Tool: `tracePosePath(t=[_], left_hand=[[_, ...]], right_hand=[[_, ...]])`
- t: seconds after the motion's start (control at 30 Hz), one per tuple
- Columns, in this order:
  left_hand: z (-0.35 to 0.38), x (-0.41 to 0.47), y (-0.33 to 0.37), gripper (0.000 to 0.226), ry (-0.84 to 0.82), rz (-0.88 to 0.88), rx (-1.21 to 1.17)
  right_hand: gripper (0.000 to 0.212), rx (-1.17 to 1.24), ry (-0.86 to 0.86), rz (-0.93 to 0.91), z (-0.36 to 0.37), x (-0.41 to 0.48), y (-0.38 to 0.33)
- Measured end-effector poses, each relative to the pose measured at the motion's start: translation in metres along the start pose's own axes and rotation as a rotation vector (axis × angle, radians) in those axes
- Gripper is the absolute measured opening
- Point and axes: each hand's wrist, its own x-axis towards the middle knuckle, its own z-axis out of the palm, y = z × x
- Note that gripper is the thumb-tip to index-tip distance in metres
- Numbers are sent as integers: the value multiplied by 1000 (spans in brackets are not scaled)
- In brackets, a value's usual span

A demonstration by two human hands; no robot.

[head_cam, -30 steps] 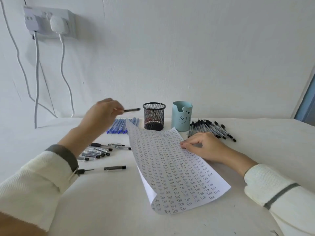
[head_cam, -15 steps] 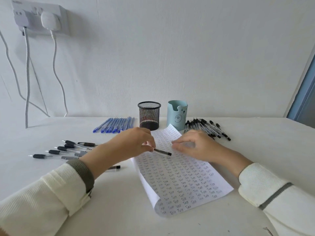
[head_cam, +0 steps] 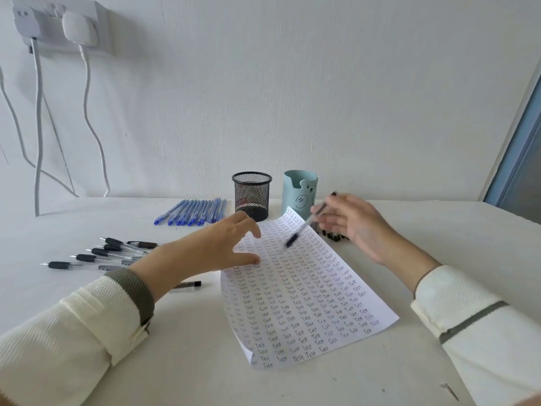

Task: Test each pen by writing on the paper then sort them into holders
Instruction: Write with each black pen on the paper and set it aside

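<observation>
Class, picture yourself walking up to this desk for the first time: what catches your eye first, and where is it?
The white sheet of paper packed with handwritten "Test" rows lies centrally on the white table, the left hand spread at its left edge. Over its far end the right hand holds a blurred black-tipped pen. Behind stand a black wire-mesh holder and a pale blue bear-faced holder, side by side.

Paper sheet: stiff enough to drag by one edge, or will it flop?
Probably floppy: the paper is one thin sheet, and its near left corner curls off the table. Likely light and apt to slide under the pen in the right hand, so the left hand at its left edge seems wise.
</observation>
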Motion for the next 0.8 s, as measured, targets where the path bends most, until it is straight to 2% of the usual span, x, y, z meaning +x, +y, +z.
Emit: tracePosePath(t=[0.1, 0.27, 0.43, 0.57, 0.67, 0.73, 0.8], left_hand=[[0, 0, -1, 37, -48, 4, 4], [-2, -2, -5, 35, -148, -14, -47], [-6, -4, -5, 35, -178, -30, -50], [-3, -6, 7, 46, -215, -54, -39], [5, -10, 27, 55, -256, -31, -8], [10, -10, 40, 56, -230, 16, 43], [15, -10, 50, 57, -187, 39, 67]], right_hand=[[18, 381, 39, 121, -3, 2, -7], [55, 454, -43, 278, -4, -1, -11], [43, 567, 4, 298, -5, -3, -17], [45, 539, 54, 230, -4, -2, -18], [25, 546, 63, 154, -6, 2, -18], [31, 665, 44, 181, -9, 1, -17], [46, 611, -2, 227, -13, -1, -17]])
